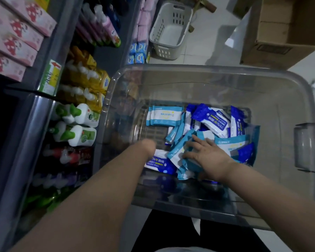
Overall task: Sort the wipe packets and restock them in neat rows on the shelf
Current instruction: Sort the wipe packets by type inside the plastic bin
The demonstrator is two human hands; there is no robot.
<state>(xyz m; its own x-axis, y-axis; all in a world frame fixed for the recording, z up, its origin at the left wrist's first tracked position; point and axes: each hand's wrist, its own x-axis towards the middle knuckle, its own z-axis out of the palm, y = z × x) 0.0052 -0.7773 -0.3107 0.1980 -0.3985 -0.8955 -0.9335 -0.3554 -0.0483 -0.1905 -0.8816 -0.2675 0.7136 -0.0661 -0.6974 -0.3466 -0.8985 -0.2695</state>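
Note:
A clear plastic bin stands in front of me with several wipe packets on its floor. Light-blue and white packets lie at the back left and in the middle, while dark-blue alcohol wipe packets are piled at the back right. My right hand rests with spread fingers on a heap of light-blue packets. My left hand reaches down into the bin just above a dark-blue packet. It is blurred and its fingers are hidden.
The shelf unit on the left holds green-capped bottles, yellow packs, pink boxes and spray bottles. A white basket and an open cardboard box stand on the tiled floor beyond the bin.

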